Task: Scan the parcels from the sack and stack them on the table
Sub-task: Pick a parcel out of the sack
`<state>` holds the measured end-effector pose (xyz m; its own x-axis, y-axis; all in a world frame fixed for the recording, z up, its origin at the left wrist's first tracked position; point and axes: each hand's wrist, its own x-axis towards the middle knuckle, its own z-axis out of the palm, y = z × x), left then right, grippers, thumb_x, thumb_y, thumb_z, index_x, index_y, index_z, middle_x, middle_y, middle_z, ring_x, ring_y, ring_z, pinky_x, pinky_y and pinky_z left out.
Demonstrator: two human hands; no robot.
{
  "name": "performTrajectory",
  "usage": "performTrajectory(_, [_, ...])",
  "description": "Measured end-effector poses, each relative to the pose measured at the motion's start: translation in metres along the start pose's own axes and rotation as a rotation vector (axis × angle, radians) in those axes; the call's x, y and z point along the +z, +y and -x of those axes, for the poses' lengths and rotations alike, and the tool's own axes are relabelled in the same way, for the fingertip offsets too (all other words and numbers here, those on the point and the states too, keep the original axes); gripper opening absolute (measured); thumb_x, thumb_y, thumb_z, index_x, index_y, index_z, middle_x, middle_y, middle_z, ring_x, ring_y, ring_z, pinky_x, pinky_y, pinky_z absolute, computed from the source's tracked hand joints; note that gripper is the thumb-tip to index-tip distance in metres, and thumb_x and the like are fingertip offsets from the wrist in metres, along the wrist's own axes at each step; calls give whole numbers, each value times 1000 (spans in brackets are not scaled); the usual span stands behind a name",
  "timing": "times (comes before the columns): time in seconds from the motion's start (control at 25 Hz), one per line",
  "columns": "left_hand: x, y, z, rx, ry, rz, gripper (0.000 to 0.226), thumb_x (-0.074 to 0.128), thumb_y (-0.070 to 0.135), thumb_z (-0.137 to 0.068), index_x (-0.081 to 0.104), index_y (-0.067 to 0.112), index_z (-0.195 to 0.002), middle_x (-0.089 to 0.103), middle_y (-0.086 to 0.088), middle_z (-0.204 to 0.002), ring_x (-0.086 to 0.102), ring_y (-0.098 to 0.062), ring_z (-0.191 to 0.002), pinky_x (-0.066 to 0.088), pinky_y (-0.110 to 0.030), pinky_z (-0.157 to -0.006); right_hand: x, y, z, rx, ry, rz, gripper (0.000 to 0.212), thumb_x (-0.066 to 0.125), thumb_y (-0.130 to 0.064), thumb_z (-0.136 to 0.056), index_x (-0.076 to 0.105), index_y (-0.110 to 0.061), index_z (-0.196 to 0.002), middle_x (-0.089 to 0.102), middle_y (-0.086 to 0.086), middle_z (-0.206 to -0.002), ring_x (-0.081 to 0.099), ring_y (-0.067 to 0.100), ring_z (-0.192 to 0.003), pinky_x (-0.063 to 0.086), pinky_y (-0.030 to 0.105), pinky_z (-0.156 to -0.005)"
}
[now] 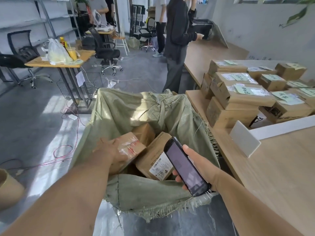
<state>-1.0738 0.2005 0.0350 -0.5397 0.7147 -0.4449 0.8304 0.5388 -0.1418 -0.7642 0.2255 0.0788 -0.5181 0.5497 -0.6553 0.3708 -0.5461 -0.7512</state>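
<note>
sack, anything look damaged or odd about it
Yes: the sack has a torn, frayed rim, with loose strands hanging along its near edge and right side. The parcels inside lie tilted, not flat.

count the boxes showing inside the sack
3. A taped box gripped by the left hand, a plain box just behind it, and a labelled box beside the scanner in the right hand. More may be hidden deeper in the sack.
</note>
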Motion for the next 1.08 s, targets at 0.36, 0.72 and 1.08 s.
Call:
performTrajectory(0.36, [-28, 31, -14, 84, -411, -233, 85, 72, 61, -66, 40, 27, -137, 48, -3, -137, 52, -20, -116, 42, -29, -99, -1, -11, -25, 32, 38, -80, 76, 48, -70, -84, 63, -3, -118, 69, 12, -85, 66, 25, -73, 56, 35, -59])
performTrajectory(0.72, [-54, 39, -28, 217, -150, -110, 98, 71, 56, -69, 25, 25, -150, 11, -12, -154, 31, -34, -137, 40, -42, -102, 3, -21, -25, -15, 9, -81, 82, 50, -72, -77, 60, -5, -124, 68, 14, -95, 66, 24, -77, 57, 35, -63])
performTrajectory(1.08, [-27, 19, -46, 255, -175, -59, 79, 67, 37, -85, 24, 28, -151, 29, -5, -155, 32, -30, -139, 34, -45, -111, -1, -18, -32, -19, 17, -80, 77, 43, -70, -88, 61, -4, -124, 69, 14, -96, 66, 25, -83, 57, 36, -68])
